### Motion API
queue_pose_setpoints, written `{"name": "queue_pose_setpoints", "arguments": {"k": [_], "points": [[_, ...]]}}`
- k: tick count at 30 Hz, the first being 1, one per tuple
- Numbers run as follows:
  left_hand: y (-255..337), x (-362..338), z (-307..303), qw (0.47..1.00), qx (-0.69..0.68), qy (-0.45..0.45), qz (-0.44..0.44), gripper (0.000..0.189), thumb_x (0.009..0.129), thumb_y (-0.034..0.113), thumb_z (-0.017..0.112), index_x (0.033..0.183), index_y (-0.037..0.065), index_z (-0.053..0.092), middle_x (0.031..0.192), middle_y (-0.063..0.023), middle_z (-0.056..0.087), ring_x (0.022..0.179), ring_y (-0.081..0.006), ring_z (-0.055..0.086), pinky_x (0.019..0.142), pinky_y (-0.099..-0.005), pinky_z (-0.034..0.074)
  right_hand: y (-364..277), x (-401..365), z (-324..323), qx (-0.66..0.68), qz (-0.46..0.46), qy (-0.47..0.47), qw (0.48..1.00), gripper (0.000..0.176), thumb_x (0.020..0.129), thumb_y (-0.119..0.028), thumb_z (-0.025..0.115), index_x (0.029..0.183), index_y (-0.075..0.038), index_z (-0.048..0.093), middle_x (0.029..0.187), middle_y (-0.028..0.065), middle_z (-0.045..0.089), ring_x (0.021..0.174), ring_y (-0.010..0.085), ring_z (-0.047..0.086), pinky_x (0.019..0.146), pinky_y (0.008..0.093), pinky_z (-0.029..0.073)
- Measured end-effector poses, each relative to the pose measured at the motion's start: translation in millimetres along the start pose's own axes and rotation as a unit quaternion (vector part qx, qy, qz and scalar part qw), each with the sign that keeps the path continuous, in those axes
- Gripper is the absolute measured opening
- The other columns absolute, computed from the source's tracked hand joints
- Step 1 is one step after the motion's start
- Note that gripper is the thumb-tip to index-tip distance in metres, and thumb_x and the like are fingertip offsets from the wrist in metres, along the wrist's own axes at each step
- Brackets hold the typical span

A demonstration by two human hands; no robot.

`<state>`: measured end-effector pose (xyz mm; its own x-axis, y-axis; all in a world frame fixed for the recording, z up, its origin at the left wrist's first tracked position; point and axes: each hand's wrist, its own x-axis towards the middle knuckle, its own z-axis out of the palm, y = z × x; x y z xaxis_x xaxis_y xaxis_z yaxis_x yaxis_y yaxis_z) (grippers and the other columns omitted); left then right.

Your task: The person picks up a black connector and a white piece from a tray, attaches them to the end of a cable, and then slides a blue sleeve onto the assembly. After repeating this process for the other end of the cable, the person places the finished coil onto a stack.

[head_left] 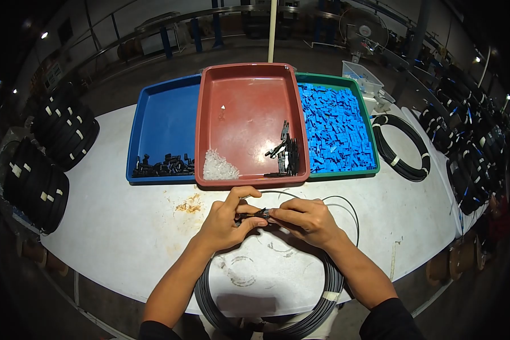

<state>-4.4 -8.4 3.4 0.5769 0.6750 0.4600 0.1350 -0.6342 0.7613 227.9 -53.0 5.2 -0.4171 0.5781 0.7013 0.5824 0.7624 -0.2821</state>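
Observation:
My left hand (232, 218) pinches a small black connector part (260, 213) between thumb and fingers, its index finger raised and bent. Close against it, my right hand (306, 218) has its fingertips pressed together at the same part, on what looks like the end of a thin black cable (357, 218). The fingers hide most of the joint. From there the cable loops behind my hands and to the right. A large coil of black cable (204, 294), bound with pale tape, lies below my forearms at the table's front edge.
A blue tray (164, 107) holds black parts. The red tray (246, 113) has clear pieces (218, 165) and black clips (289, 156). In the green tray (370, 133) are many blue pieces (334, 127). Cable coils (403, 147) lie right; stacked coils (37, 181) stand left.

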Motion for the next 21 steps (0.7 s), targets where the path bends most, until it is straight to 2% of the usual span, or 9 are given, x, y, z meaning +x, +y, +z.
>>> {"name": "queue_pose_setpoints", "arguments": {"k": [7, 10, 21], "points": [[-7.7, -3.8, 5.1, 1.000, -0.006, 0.020, 0.023, 0.044, 0.089, 0.007, 0.079, 0.122, 0.002, 0.050, 0.097, -0.0121, 0.073, 0.093, -0.0265, 0.078, 0.075, -0.0307, 0.063, -0.2, -1.3, 0.9, -0.019, -0.007, -0.007, 1.000, 0.026, 0.081, -0.013, 0.080, 0.105, -0.005, 0.075, 0.086, 0.0064, 0.072, 0.067, 0.0206, 0.070, 0.054, 0.0322, 0.056], [-5.5, -2.5, 4.2, 0.997, 0.037, 0.027, 0.056, 0.043, 0.089, 0.009, 0.080, 0.119, 0.001, 0.051, 0.097, -0.0120, 0.074, 0.093, -0.0260, 0.078, 0.072, -0.0304, 0.062, 0.7, -1.6, 1.7, -0.024, -0.019, 0.001, 1.000, 0.027, 0.082, -0.013, 0.080, 0.107, -0.004, 0.075, 0.086, 0.0076, 0.072, 0.068, 0.0209, 0.070, 0.054, 0.0323, 0.056], [-2.1, -1.6, 3.0, 0.999, 0.024, 0.010, 0.030, 0.042, 0.089, 0.009, 0.081, 0.117, 0.002, 0.051, 0.093, -0.0105, 0.075, 0.091, -0.0235, 0.078, 0.069, -0.0295, 0.061, 0.0, -1.2, 2.4, -0.015, -0.009, 0.006, 1.000, 0.024, 0.080, -0.012, 0.083, 0.102, -0.004, 0.076, 0.084, 0.0068, 0.073, 0.065, 0.0205, 0.070, 0.054, 0.0315, 0.056]]}}
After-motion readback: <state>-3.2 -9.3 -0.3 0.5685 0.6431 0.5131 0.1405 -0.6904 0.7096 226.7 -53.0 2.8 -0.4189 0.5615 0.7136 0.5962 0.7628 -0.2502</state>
